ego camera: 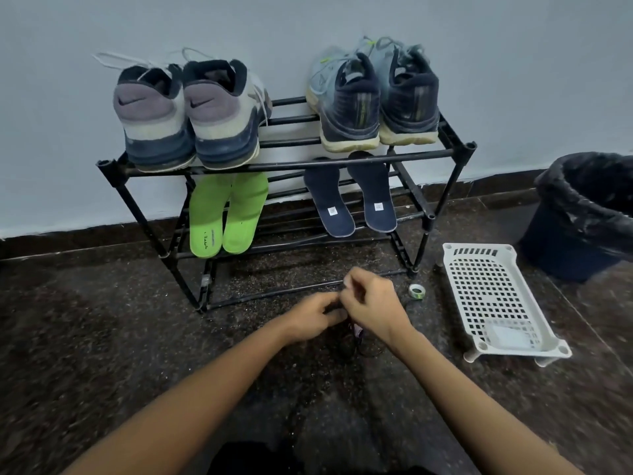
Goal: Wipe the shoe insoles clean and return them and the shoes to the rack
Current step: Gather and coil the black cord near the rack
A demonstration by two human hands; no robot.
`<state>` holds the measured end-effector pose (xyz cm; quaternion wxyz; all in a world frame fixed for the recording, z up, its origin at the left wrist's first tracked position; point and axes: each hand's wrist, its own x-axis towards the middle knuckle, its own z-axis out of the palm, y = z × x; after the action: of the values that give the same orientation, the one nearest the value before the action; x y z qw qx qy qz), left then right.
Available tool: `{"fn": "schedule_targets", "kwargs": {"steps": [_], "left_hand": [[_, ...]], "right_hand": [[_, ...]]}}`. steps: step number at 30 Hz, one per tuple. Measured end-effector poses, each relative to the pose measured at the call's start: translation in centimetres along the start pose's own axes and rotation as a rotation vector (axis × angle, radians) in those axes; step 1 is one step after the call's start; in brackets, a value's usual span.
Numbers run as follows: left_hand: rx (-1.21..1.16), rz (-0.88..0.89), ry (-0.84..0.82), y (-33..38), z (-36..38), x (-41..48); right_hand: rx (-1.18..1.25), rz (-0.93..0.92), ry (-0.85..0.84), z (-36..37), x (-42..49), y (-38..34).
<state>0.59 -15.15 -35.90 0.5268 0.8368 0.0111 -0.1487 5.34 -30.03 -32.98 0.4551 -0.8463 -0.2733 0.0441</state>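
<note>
Head view is consulted: what is being held, and where are the task's things?

Both hands are held together low over the floor (pixel 102 320), in front of the rack (pixel 291 164). The left hand (pixel 315 317) and the right hand (pixel 373 303) are seen with fingers curled and pinched onto a small dark thing (pixel 356 332) with a purple patch. What it is cannot be told. All the shoes and insoles are found on the rack.

How many of each are counted?

Four shoes are counted on the top shelf: two grey shoes (pixel 191 121) at its left end and two blue shoes (pixel 376 104) at its right end. Four insoles are laid on the shelf below: two green insoles (pixel 226 214) under the grey pair and two navy insoles (pixel 352 200) under the blue pair. One white basket (pixel 479 255), one roll of tape (pixel 416 291) just beside it and one lined bin (pixel 565 248) are counted on the floor off the rack's right end.

What could go wrong from here?

The insoles are carried only on thin bars, with their heels reaching the front edge. One could be tipped through a gap or off the front if the rack is knocked. Pairs could be mixed up if all four are lifted together, with a green insole slipped into a blue shoe. Loose laces on the grey pair could be snagged and a shoe dragged off the shelf. Whether the insoles are already wiped cannot be judged.
</note>
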Motion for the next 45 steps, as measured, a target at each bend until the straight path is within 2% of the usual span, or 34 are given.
{"fn": "schedule_targets", "kwargs": {"steps": [3,5,10,12,20,27,29,31,33,36,38,42,45], "left_hand": [[-0.153,0.062,0.07,2.7,-0.3,-0.9],[-0.146,0.112,0.093,4.8,-0.7,-1.7],[-0.122,0.179,0.161,8.3,-1.3,-3.5],[-0.089,0.191,0.181,9.1,-1.5,-4.3],[0.041,0.207,0.265,13.2,-4.2,-9.7],[0.075,0.17,0.291,16.2,-6.1,-14.0],[0.061,0.164,0.327,17.9,-6.5,-15.2],[-0.017,0.162,0.364,19.9,-6.6,-16.2],[-0.119,0.154,0.395,21.9,-6.4,-17.2],[-0.14,0.154,0.402,24.5,-5.7,-18.4],[-0.123,0.158,0.381,25.5,-5.0,-19.2],[-0.07,0.124,0.393,25.9,-4.1,-20.2],[-0.109,0.073,0.384,26.1,-4.2,-21.3]], "right_hand": [[0.047,-0.072,0.102,-2.8,0.7,-4.0],[0.133,-0.05,0.139,-4.5,1.1,-6.2],[0.686,0.08,0.163,-8.7,1.9,-13.2],[0.837,0.108,0.175,-10.5,2.1,-16.3],[0.867,-0.094,0.277,-19.3,1.0,-26.6],[0.82,-0.244,0.356,-25.7,-1.6,-33.0],[0.686,-0.262,0.358,-26.2,-2.2,-33.7],[0.39,-0.221,0.269,-24.7,-2.6,-33.0],[0.062,-0.129,0.1,-22.0,-3.6,-31.0],[-0.185,-0.133,-0.113,-18.0,-5.1,-27.3],[-0.178,-0.161,-0.184,-16.4,-5.6,-25.4],[-0.006,-0.207,-0.222,-15.3,-6.2,-24.2],[-0.043,-0.283,-0.281,-15.1,-6.1,-24.5]]}}
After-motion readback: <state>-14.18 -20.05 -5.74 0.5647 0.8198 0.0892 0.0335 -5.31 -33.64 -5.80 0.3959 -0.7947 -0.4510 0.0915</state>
